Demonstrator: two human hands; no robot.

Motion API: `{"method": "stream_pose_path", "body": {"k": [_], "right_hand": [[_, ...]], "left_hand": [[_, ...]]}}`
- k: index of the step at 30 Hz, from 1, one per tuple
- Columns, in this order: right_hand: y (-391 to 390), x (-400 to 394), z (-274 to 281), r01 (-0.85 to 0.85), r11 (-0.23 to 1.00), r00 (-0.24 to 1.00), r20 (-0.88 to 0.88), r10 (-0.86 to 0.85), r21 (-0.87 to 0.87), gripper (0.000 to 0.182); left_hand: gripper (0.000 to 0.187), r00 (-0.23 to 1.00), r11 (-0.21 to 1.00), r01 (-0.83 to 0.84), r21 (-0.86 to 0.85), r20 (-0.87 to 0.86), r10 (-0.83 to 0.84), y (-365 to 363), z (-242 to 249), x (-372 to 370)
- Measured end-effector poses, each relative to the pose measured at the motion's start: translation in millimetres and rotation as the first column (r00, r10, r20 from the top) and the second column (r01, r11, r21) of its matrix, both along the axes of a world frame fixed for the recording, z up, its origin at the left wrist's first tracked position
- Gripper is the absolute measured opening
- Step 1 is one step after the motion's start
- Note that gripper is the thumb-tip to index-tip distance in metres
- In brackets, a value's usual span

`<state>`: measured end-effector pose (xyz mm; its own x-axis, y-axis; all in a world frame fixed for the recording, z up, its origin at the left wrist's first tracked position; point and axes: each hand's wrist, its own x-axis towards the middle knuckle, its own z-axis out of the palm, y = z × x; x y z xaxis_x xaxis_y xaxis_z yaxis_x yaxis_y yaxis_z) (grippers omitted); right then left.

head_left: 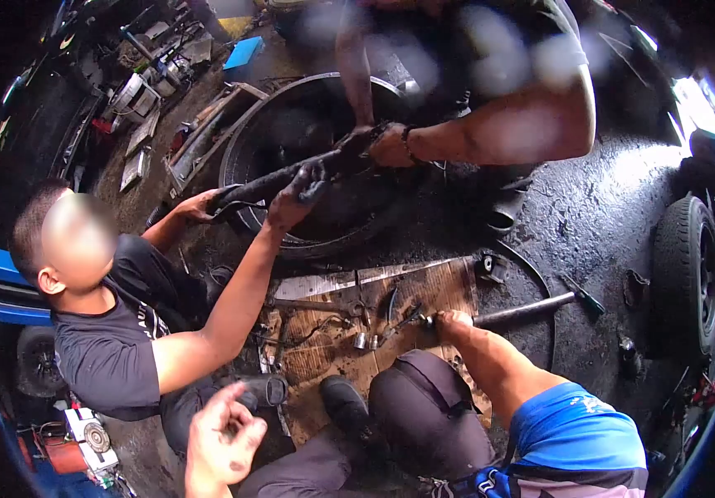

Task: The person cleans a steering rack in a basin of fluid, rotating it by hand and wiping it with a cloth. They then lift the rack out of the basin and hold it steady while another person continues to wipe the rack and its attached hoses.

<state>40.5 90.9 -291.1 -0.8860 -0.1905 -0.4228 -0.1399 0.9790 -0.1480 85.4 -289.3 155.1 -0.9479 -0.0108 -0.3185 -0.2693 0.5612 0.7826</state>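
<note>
My right hand (454,325) is closed around the left end of a long grey metal rod (523,311), which lies at the right edge of a flattened cardboard sheet (332,353). My left hand (224,436) is raised at the lower left, smudged with grease. Its fingers are loosely curled and apart, with nothing in them. On the cardboard, near my right hand, are a shiny metal socket (361,341), a wrench (316,307) and some small dark tools.
Two co-workers hold a long dark tube (291,178) over a large round metal tub (233,149). One sits at the left; the other's arms (490,124) reach from above. A tyre (685,266) stands at the right. A dark cable (540,278) curves over the wet floor.
</note>
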Motion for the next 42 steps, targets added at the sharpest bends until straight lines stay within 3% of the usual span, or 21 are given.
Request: {"method": "stream_pose_path", "body": {"k": [1,4,6,7,8,15,17,20,21,23,27,29,32,38,40,41,42], "right_hand": [[-1.0,0.8,0.7,-0.004,1.000,1.000,-0.007,0.004,0.003,0.018],[1.0,-5.2,2.2,-0.024,1.000,0.998,-0.055,0.025,0.009,0.017],[2.9,-18.6,9.6,0.045,0.999,0.966,0.256,-0.038,-0.019,0.026],[1.6,-20.3,14.0,0.082,0.996,0.911,0.408,-0.065,-0.024,0.030],[-3.8,-14.3,20.8,0.087,0.995,0.956,0.275,-0.099,0.056,0.029],[-10.0,-22.2,54.2,0.006,0.999,0.927,0.373,-0.020,0.039,0.028],[-10.5,-20.9,45.9,0.099,0.992,0.924,0.363,-0.121,0.078,0.029],[-3.8,-20.8,42.6,0.110,0.991,0.922,0.379,-0.074,-0.073,0.032],[-4.4,-18.9,34.6,0.108,0.991,0.923,0.378,-0.072,-0.074,0.032],[-6.3,-13.8,8.1,0.055,0.995,0.957,0.279,-0.077,0.087,0.032],[-3.5,-15.3,23.0,0.097,0.994,0.948,0.299,-0.105,0.043,0.032],[-3.6,-16.4,14.9,-0.028,0.999,0.955,0.295,0.015,0.038,0.032],[1.4,-11.4,6.3,-0.067,0.997,0.960,0.273,0.056,0.029,0.027],[6.7,-1.8,-20.9,-0.084,0.996,0.994,0.077,0.084,0.001,0.020],[8.8,5.4,-42.3,-0.092,0.995,0.990,-0.108,0.095,0.028,0.019],[3.7,6.6,-33.4,-0.094,0.995,0.970,-0.220,0.101,0.044,0.019],[6.1,0.8,-23.9,-0.044,0.999,0.995,-0.087,0.045,0.009,0.021]], "left_hand": [[0.052,0.999,0.999,0.048,-0.021,-0.019,-0.048,-0.9,-4.2,1.3],[0.052,0.997,0.998,-0.057,0.013,-0.049,0.057,0.2,-9.4,12.7],[0.053,0.992,0.960,0.033,-0.277,-0.104,-0.064,5.5,-3.8,6.7],[0.053,0.993,0.962,0.025,-0.273,-0.105,-0.056,3.2,-6.8,8.2],[0.054,0.987,0.972,0.013,-0.236,-0.153,-0.050,-0.9,-10.0,8.9],[0.058,0.977,0.960,0.051,-0.276,-0.183,-0.105,-2.7,-7.6,7.8],[0.058,0.974,0.957,0.056,-0.285,-0.195,-0.115,-7.7,-10.3,9.7],[0.058,0.938,0.927,0.169,-0.334,-0.233,-0.256,-13.4,-10.2,11.4],[0.058,0.956,0.936,0.126,-0.330,-0.211,-0.203,-8.7,-6.8,11.3],[0.058,0.970,0.944,0.080,-0.320,-0.193,-0.147,-4.8,-3.9,10.7],[0.059,0.972,0.942,0.076,-0.328,-0.186,-0.143,-7.1,-3.6,13.5],[0.060,0.967,0.941,0.087,-0.326,-0.198,-0.158,-9.3,-3.6,15.5],[0.061,0.973,0.942,0.089,-0.323,-0.176,-0.152,-13.6,-5.2,17.8],[0.058,0.973,0.961,0.064,-0.271,-0.197,-0.121,-22.3,-21.1,20.3],[0.058,0.995,0.993,-0.094,-0.064,0.034,0.097,-9.4,-22.1,4.2],[0.058,0.997,0.989,-0.047,-0.143,0.061,0.056,-4.0,-26.1,-7.8],[0.058,0.997,0.989,-0.046,-0.142,0.059,0.055,-2.0,-32.5,-25.8]]}}
